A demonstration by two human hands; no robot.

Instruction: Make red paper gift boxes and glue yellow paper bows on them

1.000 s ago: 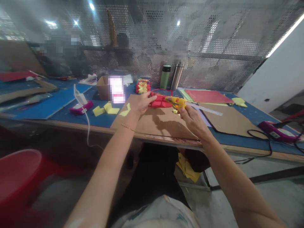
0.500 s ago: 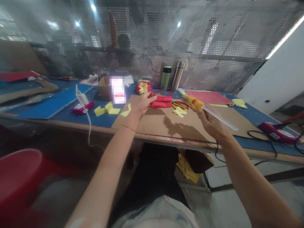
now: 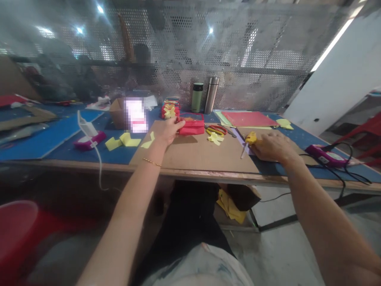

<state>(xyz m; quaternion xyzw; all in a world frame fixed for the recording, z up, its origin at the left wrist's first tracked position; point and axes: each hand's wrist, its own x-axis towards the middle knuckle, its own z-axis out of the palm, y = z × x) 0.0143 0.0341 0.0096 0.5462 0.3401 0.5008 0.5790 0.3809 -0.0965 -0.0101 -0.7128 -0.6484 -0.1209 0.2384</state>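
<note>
My left hand (image 3: 169, 130) is closed on the left end of a small red box (image 3: 192, 127), which looks like folded paper or fabric and rests on the cardboard sheet (image 3: 190, 153). At the right, my right hand (image 3: 270, 146) is wrapped round a yellow glue gun (image 3: 251, 138), low over the table. A pale translucent glue stick (image 3: 244, 151) shows beside the gun, pointing toward me. Between the hands lie scissors or pliers with red and yellow handles (image 3: 216, 130) and a yellow paper flower (image 3: 215, 138).
A green flask (image 3: 197, 97) and a steel flask (image 3: 211, 96) stand at the back, near a red patterned item with a yellow flower (image 3: 170, 110). Red sheets (image 3: 250, 120) lie back right. Purple power strips (image 3: 327, 155) with cables sit at both sides. A lit screen (image 3: 136, 115) leans left.
My right hand has lowered the glue gun to the right side of the table and turned it, so the glue stick now points toward me. My left hand keeps its hold on the red box.
</note>
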